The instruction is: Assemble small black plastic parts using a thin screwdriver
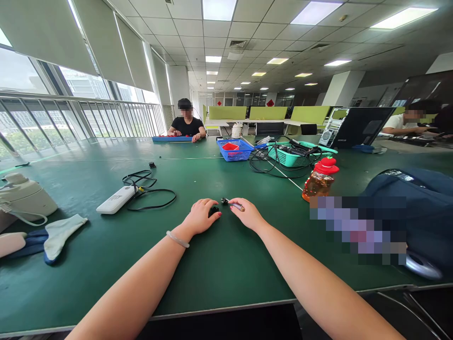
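Observation:
Low over the green table, my left hand curls around a small black object, with thumb and fingers closed on it. Its kind cannot be made out. My right hand pinches a short slim tool with a shiny handle and a dark, bushy-looking head; it may be a small brush. That head points left toward the black object, with a small gap between them. Fingers hide part of both things.
Left of my hands lie a white power bank, a black cable and a cloth. To the right stand a red-capped bottle and a dark bag. Baskets and a person are farther back.

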`<state>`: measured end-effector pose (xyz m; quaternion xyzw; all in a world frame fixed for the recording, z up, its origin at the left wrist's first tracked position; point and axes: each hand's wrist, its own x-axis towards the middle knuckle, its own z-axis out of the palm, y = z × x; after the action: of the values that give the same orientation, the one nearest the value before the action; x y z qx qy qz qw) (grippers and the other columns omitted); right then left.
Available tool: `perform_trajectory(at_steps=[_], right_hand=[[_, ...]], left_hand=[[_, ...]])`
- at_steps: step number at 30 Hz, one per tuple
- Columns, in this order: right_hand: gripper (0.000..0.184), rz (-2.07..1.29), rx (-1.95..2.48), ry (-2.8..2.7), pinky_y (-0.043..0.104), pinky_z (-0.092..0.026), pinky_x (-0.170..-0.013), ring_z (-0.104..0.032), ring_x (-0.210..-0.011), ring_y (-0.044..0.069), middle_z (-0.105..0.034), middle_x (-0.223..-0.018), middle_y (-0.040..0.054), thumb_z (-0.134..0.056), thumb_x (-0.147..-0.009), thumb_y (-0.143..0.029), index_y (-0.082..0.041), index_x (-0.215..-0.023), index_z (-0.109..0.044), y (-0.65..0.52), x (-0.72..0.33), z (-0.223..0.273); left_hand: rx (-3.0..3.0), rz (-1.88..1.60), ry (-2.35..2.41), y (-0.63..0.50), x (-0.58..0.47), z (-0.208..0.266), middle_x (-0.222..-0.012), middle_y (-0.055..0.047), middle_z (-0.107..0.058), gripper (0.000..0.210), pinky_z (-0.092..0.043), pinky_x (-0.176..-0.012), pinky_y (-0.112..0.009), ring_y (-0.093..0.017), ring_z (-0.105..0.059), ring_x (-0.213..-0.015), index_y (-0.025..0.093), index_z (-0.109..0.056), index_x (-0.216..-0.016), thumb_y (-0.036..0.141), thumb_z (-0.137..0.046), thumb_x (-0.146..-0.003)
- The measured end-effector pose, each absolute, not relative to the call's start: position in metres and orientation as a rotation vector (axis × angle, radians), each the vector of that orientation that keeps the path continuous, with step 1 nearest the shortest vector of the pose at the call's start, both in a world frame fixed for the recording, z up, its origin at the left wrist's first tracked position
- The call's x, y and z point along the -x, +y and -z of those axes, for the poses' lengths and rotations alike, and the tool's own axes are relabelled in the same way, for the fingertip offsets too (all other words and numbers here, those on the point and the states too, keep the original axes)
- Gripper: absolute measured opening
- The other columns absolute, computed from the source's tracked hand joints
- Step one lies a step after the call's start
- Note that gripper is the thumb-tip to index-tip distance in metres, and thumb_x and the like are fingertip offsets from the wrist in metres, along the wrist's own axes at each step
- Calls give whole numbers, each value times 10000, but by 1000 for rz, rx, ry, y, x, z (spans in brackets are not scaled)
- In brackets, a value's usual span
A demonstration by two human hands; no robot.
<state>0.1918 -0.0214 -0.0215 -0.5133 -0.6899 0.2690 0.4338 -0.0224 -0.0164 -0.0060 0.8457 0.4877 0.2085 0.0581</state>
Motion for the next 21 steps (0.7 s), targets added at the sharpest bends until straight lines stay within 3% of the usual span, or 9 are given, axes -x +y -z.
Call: perform_trajectory(at_steps=[7, 10, 13, 17, 21], right_hand=[[221, -707, 1169, -1879, 370, -467, -905, -616, -956, 195, -671, -1051, 56, -595, -813, -268, -228, -1001, -705, -29, -186, 15], [216, -755, 1127, -1897, 366, -470, -910, -625, -964, 192, -679, -1061, 51, -602, -809, -261, -233, -991, -713, -32, -185, 13], [208, -804, 1068, -1898, 366, -470, -914, -629, -966, 193, -689, -1054, 47, -612, -793, -265, -231, -967, -721, -33, -185, 12], [248, -928, 1042, -1763, 315, -507, -737, -618, -741, 155, -690, -898, 41, -610, -788, -347, -204, -963, -711, -32, -185, 13], [334, -921, 1090, -1537, 273, -446, -567, -503, -526, 114, -599, -663, 0, -579, -804, -499, -186, -838, -691, -29, -189, 9]], left_hand=[[-2530, -604, 1533, -20, 20, 7, -1089, -89, -633, 213, -436, -984, -450, -273, -538, -1128, 213, -567, -999, 353, -582, -839], [-2494, -625, 1604, -22, 22, 5, -1162, -93, -631, 315, -408, -1015, -474, -285, -524, -1172, 228, -549, -1136, 338, -559, -841], [-2471, -603, 1626, -22, 24, 5, -1291, -84, -599, 495, -364, -1063, -497, -303, -479, -1261, 277, -479, -1322, 436, -550, -859], [-2507, -537, 1546, -20, 25, 7, -1361, -81, -568, 578, -340, -1092, -508, -307, -448, -1310, 306, -437, -1402, 530, -522, -876], [-2552, -493, 1460, -18, 25, 8, -1363, -71, -580, 541, -331, -1104, -506, -298, -443, -1316, 301, -466, -1385, 510, -513, -888]])
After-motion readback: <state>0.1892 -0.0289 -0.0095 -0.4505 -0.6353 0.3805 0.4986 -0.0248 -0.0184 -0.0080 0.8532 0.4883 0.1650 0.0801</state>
